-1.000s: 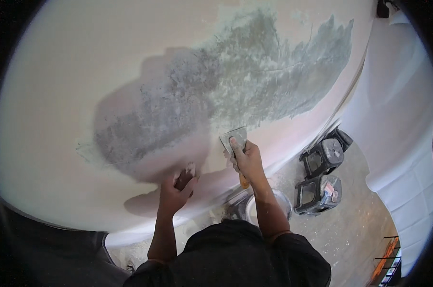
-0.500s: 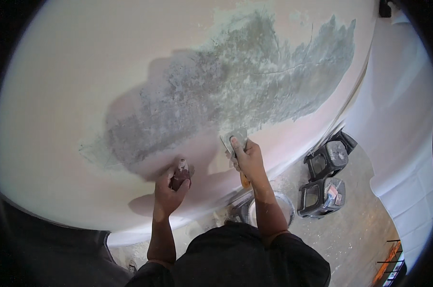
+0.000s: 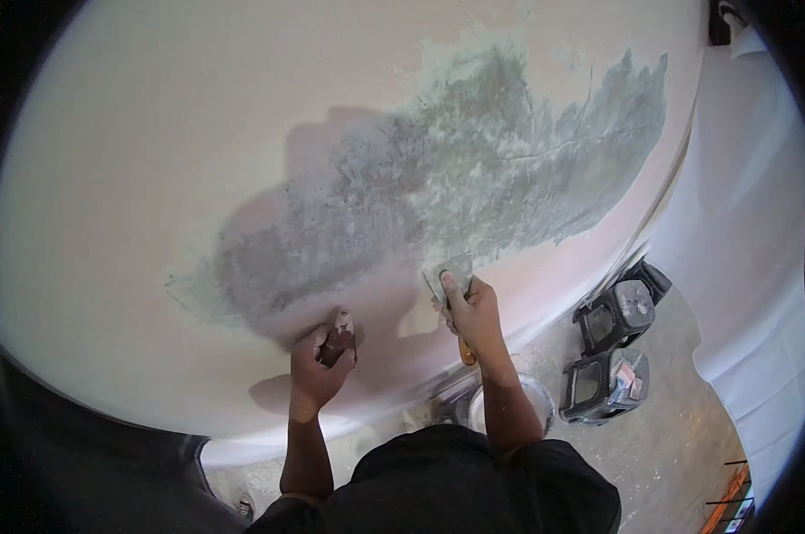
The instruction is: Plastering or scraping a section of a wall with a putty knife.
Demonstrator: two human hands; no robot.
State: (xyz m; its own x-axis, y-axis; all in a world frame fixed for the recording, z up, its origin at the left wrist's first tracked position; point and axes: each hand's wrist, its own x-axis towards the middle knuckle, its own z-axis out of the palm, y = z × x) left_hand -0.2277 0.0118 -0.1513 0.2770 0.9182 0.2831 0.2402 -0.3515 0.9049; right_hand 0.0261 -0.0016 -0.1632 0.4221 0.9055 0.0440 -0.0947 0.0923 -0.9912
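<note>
Gray patch (image 3: 545,178) on pale surface (image 3: 135,151). Right hand (image 3: 480,316) holds scraper (image 3: 458,266), blade by patch's lower edge; left hand (image 3: 317,372) grips dark reddish object (image 3: 341,338), pale-tipped, below patch. Black stools (image 3: 635,304) lower right of patch.

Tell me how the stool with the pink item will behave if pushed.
The stool is probably light for its size, given its open side, and likely stiff, looking moulded. The pink item appears loose and might slide off.

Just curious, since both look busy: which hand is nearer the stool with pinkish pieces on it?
The right hand: it is above-left of the stool in view; the left hand is farther left.
</note>
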